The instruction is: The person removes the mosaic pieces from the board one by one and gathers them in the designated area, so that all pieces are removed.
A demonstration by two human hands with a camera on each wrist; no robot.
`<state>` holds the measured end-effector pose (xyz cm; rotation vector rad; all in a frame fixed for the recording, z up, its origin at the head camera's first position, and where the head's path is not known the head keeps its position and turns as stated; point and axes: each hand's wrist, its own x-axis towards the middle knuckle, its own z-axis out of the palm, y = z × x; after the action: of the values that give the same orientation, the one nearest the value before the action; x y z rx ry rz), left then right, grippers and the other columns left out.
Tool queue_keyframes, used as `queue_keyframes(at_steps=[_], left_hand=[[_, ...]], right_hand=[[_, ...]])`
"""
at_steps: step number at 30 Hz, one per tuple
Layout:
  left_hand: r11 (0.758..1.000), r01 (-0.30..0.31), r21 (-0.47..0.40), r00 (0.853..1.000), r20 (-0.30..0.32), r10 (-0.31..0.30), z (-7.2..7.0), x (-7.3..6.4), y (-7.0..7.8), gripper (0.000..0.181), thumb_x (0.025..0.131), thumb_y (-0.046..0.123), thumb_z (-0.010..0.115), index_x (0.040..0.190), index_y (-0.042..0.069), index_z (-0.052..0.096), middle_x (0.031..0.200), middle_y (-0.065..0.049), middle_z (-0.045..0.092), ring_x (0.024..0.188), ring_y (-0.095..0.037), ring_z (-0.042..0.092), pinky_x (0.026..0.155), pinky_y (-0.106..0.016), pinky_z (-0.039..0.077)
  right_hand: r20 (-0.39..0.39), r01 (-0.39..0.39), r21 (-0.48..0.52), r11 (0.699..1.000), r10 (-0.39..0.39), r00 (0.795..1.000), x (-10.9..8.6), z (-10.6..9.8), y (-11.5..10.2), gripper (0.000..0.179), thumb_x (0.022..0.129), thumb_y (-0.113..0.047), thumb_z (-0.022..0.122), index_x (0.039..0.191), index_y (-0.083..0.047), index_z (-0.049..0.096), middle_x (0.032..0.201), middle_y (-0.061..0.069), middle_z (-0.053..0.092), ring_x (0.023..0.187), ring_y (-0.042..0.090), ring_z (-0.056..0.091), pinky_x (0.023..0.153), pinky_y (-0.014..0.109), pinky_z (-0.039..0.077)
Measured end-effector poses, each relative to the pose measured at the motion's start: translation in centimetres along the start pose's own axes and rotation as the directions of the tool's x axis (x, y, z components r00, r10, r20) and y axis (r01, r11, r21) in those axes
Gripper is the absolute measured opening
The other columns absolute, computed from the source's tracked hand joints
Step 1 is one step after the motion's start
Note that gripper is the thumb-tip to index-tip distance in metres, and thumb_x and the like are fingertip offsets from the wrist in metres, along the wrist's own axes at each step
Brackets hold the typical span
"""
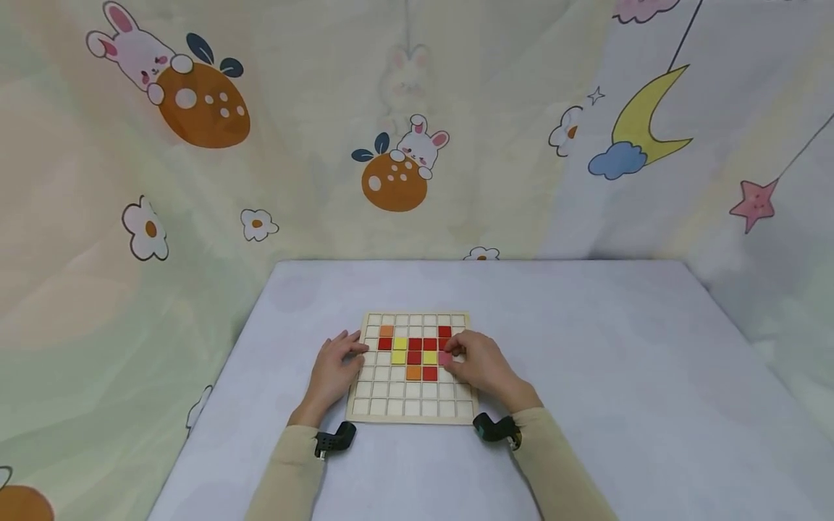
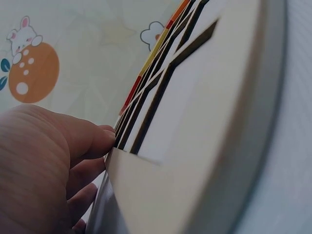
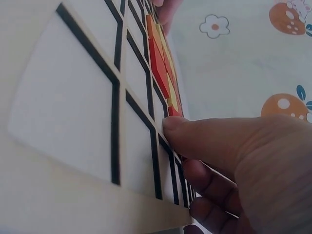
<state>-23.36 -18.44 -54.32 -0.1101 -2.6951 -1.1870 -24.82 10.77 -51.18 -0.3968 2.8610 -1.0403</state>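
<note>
A square wooden grid board [image 1: 410, 419] lies on the table with coloured square tiles in some of its cells. My left hand [image 1: 332, 373] rests at the board's left edge; in the left wrist view its thumb [image 2: 105, 141] touches the rim. Over the right part of the grid, my right hand [image 1: 483, 362] pinches a pink tile [image 1: 444, 358] with thumb and forefinger, at a cell below a red tile [image 1: 444, 331]. Yellow tiles [image 1: 399, 357], an orange tile [image 1: 413, 373] and more red tiles [image 1: 415, 358] lie nearby. In the right wrist view, the thumb [image 3: 195, 136] hides the pink tile.
The table [image 1: 619, 376] has a pale cloth cover, and a printed curtain [image 1: 313, 145] hangs behind it. Each wrist carries a black camera, one at the left sleeve [image 1: 335, 438] and one at the right [image 1: 495, 427], close to the board's near corners.
</note>
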Motion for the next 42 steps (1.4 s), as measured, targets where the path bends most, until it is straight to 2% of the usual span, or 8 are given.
queue_keyframes(at_steps=[8,21,30,36,42], left_hand=[[1.000,-0.003,-0.003,1.000,0.003,0.003,0.1,0.1,0.0,0.016,0.088,0.007,0.066,0.102,0.010,0.073,0.140,-0.011,0.056,0.140,-0.033,0.037,0.120,-0.049,0.012],[1.000,0.009,-0.006,1.000,0.007,-0.009,-0.1,0.1,0.2,0.015,0.088,0.007,0.066,0.102,0.010,0.072,0.140,-0.011,0.055,0.141,-0.033,0.035,0.120,-0.049,0.010],[1.000,0.016,-0.017,1.000,0.014,-0.016,-0.2,0.0,0.2,0.016,0.089,0.007,0.065,0.103,0.010,0.072,0.141,-0.011,0.054,0.142,-0.032,0.034,0.120,-0.048,0.009],[1.000,0.008,-0.017,1.000,0.012,-0.008,-0.2,0.0,0.2,0.017,0.089,0.007,0.065,0.104,0.009,0.072,0.141,-0.011,0.054,0.141,-0.032,0.035,0.120,-0.048,0.010],[1.000,0.010,-0.020,1.000,0.012,-0.009,-0.2,0.0,0.1,0.017,0.089,0.006,0.066,0.104,0.009,0.072,0.142,-0.011,0.054,0.141,-0.032,0.035,0.120,-0.048,0.009]], right_hand=[[-0.002,0.002,-0.011,1.000,-0.002,1.000,-0.1,0.0,-0.1,0.025,0.079,-0.017,0.081,0.100,-0.018,0.067,0.096,-0.007,0.064,0.089,0.013,0.056,0.083,0.033,0.050],[-0.020,0.072,-0.108,0.992,-0.075,0.997,0.1,0.0,-0.2,0.023,0.079,-0.022,0.082,0.099,-0.017,0.073,0.098,-0.005,0.062,0.089,0.013,0.058,0.081,0.032,0.050],[-0.001,0.057,-0.090,0.994,-0.058,0.998,0.2,-0.1,0.1,0.027,0.082,-0.023,0.079,0.106,-0.016,0.072,0.103,-0.005,0.062,0.093,0.014,0.058,0.084,0.031,0.051],[-0.038,0.050,-0.079,0.996,-0.053,0.998,0.4,-0.7,1.0,0.027,0.083,-0.021,0.078,0.108,-0.015,0.070,0.105,-0.001,0.060,0.090,0.017,0.053,0.081,0.033,0.049],[-0.071,0.051,-0.049,0.998,-0.054,0.996,0.5,-1.4,2.2,0.026,0.085,-0.019,0.076,0.109,-0.013,0.069,0.111,0.003,0.061,0.095,0.021,0.054,0.087,0.039,0.049]])
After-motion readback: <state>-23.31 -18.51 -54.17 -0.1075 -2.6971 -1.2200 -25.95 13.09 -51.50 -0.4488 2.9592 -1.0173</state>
